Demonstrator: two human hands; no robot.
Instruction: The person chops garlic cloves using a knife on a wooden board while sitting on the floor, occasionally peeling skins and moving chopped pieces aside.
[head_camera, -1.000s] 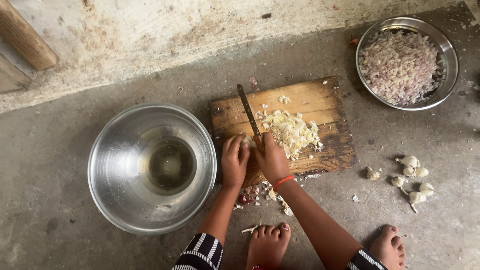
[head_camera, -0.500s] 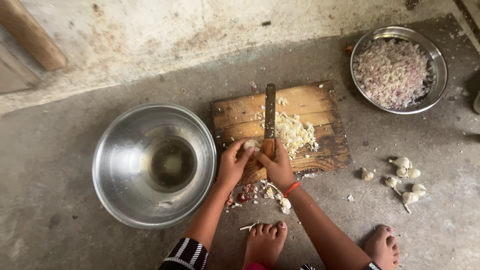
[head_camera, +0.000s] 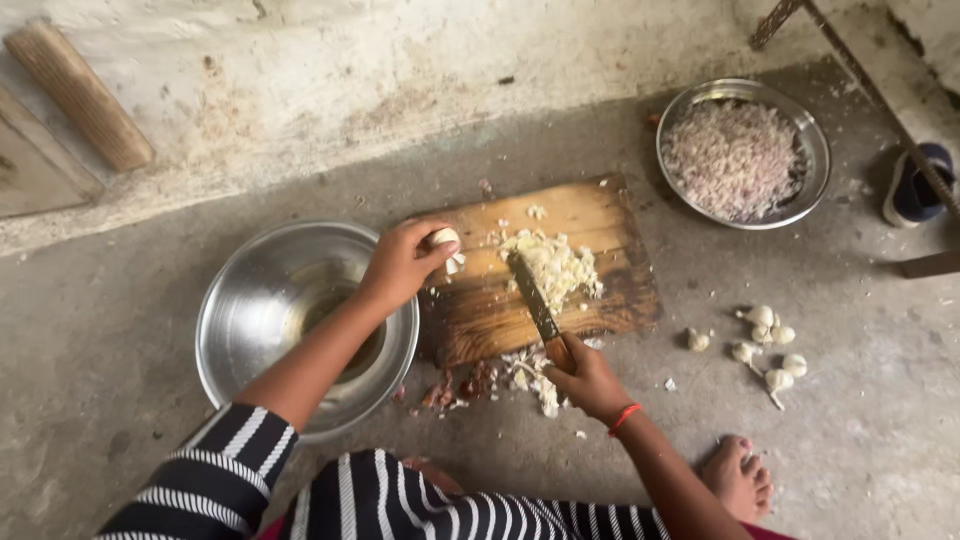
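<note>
My left hand (head_camera: 398, 266) grips a whole garlic bulb (head_camera: 444, 240) over the left end of a wooden cutting board (head_camera: 600, 215) that lies on the concrete floor. My right hand (head_camera: 588, 381) holds a knife (head_camera: 532, 297) by its handle at the board's near edge, its blade lying flat on the wood and pointing away from me. A heap of chopped garlic (head_camera: 555, 263) sits mid-board just right of the blade. Peels and scraps (head_camera: 520, 375) lie off the near edge by my right hand.
A large empty steel bowl (head_camera: 250, 300) stands left of the board, under my left forearm. A steel bowl of chopped onion (head_camera: 738, 155) sits at the far right. Several garlic bulbs (head_camera: 765, 345) lie right of the board. My bare foot (head_camera: 738, 478), a shoe (head_camera: 918, 185), a wall behind.
My left hand has lifted from beside the right hand to the board's far left, now gripping a bulb. The knife has drawn back toward me, and the view has shifted right.
</note>
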